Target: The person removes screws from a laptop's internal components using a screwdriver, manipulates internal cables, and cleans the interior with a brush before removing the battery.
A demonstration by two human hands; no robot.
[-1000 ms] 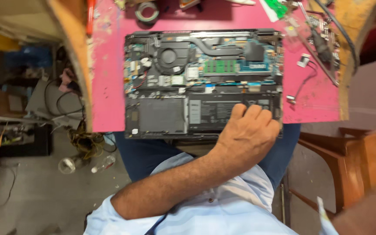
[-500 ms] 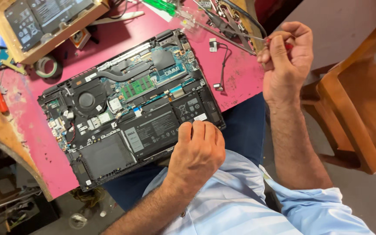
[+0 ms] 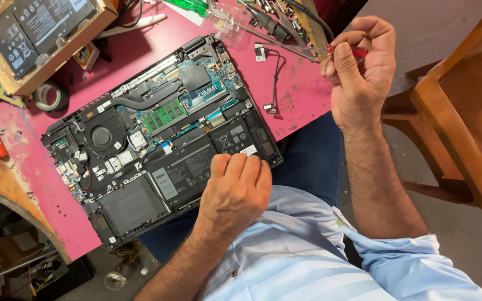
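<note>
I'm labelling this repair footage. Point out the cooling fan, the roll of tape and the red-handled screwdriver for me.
cooling fan (image 3: pixel 102 135): head view, on the round hub at its middle.
roll of tape (image 3: pixel 47 96): head view, on the ring's band.
red-handled screwdriver (image 3: pixel 358 52): head view, on the red handle between the right hand's fingers.

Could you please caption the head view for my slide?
Left hand rests on an opened laptop; right hand holds a red-handled tool.

Pink worktop (image 3: pixel 308 100), paint scuffed & stained, w/ a curved wooden edge (image 3: pixel 12 195) at left. Wooden chair (image 3: pixel 453 117) at right, standing on grey concrete floor (image 3: pixel 475 245). Below worktop at lower left: dim floor w/ cables & clutter (image 3: pixel 34 267). Even, soft light, no hard shadows.
</note>
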